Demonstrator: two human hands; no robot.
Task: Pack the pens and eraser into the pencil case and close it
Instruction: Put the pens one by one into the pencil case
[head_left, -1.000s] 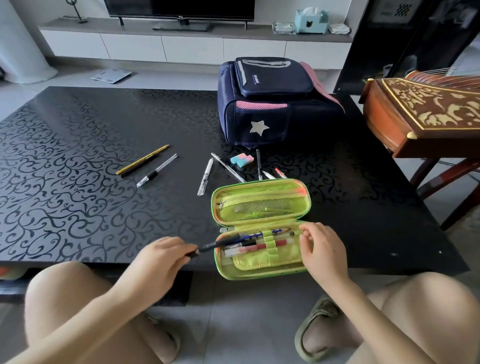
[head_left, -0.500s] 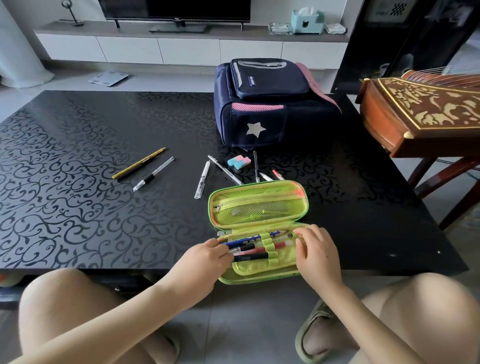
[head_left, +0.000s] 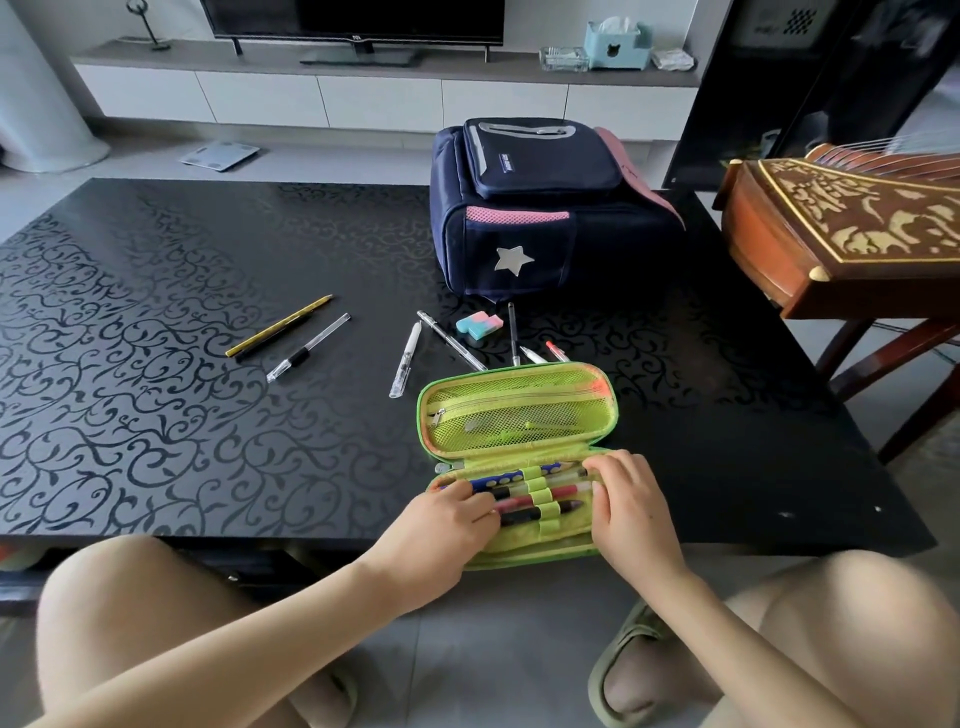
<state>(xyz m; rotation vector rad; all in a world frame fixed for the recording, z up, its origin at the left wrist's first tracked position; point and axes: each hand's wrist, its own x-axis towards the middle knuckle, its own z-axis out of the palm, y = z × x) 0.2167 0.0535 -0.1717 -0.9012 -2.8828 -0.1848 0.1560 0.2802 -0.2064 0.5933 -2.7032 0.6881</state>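
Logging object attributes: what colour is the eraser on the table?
The eraser is pink and light blue, seen in the head view.

Navy backpack (head_left: 540, 208) stood upper centre on black table (head_left: 156, 389); carved wooden instrument (head_left: 857, 228) at right edge.

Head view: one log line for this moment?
step: seating black pen in loops | left hand: on pen | right hand: steadying open green pencil case | eraser: unpacked

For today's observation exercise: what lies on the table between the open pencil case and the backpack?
In the head view, the eraser and several loose pens, such as a white one, lie between the pencil case and the backpack.
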